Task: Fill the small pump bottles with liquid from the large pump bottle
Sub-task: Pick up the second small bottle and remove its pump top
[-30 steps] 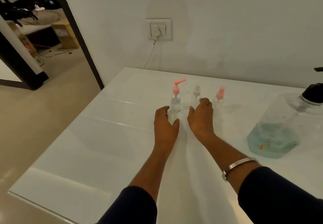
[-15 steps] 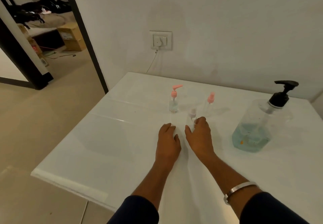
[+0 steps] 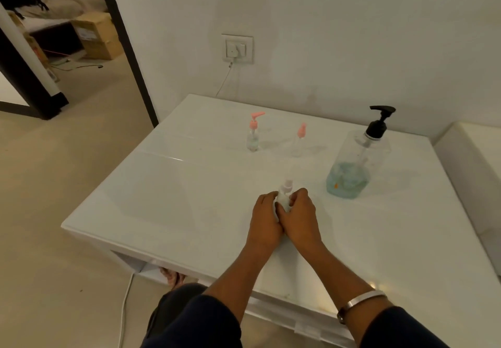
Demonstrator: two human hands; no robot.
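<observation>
White table (image 3: 189, 198) against wall (image 3: 352, 35); doorway (image 3: 67, 49) left.

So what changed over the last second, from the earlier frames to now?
The white-capped bottle left the back row and came toward the near edge; both the left hand and right hand now grip it, where before they lay open by the row. The two pink-capped bottles and the large bottle stayed put on the table.

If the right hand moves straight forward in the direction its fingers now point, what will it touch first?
The right hand already holds the small white-topped bottle with the left hand. Beyond it, probably the pink-capped small bottle near the wall; depth is unclear.
</observation>
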